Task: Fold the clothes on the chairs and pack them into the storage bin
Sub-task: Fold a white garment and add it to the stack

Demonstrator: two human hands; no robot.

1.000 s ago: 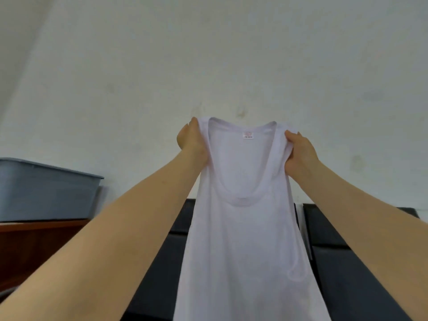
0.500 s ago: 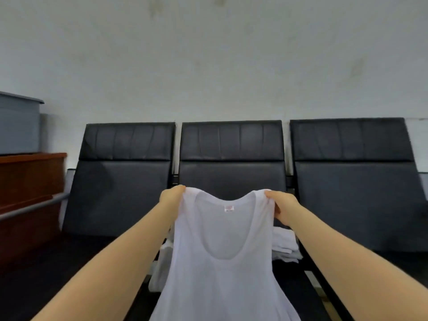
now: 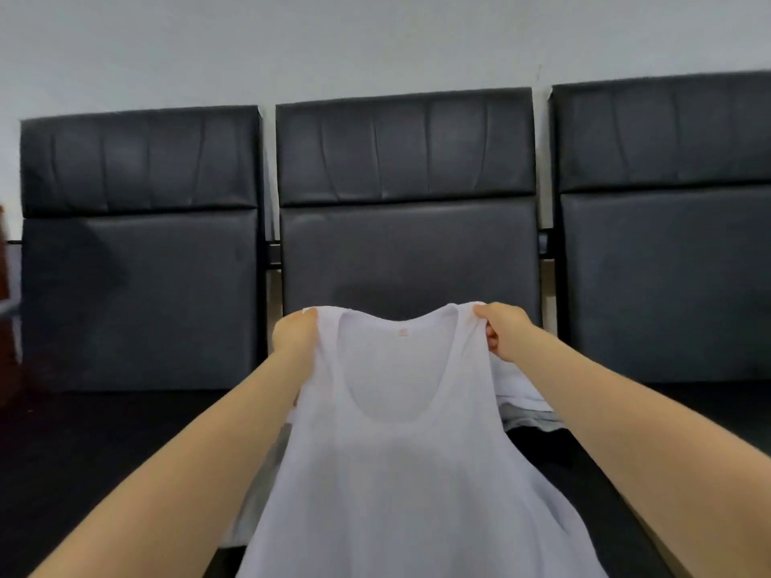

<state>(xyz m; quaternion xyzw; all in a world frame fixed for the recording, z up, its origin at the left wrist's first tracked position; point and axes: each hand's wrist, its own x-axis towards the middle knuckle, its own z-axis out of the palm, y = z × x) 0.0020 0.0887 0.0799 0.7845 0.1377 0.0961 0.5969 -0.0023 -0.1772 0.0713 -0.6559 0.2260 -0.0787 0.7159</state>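
A white sleeveless top (image 3: 400, 460) hangs spread in front of the person, low at the centre of the view, its scooped neckline facing the camera and a small label just under the back collar. The left hand (image 3: 294, 337) grips the shoulder strap at about 10 o'clock from the neckline, fingers curled into the cloth. The right hand (image 3: 502, 333) pinches the other strap at about 2 o'clock, thumb on top and fingers folded beneath. Behind the top, at 4 o'clock from the right hand, more pale clothes (image 3: 523, 404) lie on the middle seat. Three black padded chairs (image 3: 406, 194) stand side by side along a pale wall (image 3: 375, 39).
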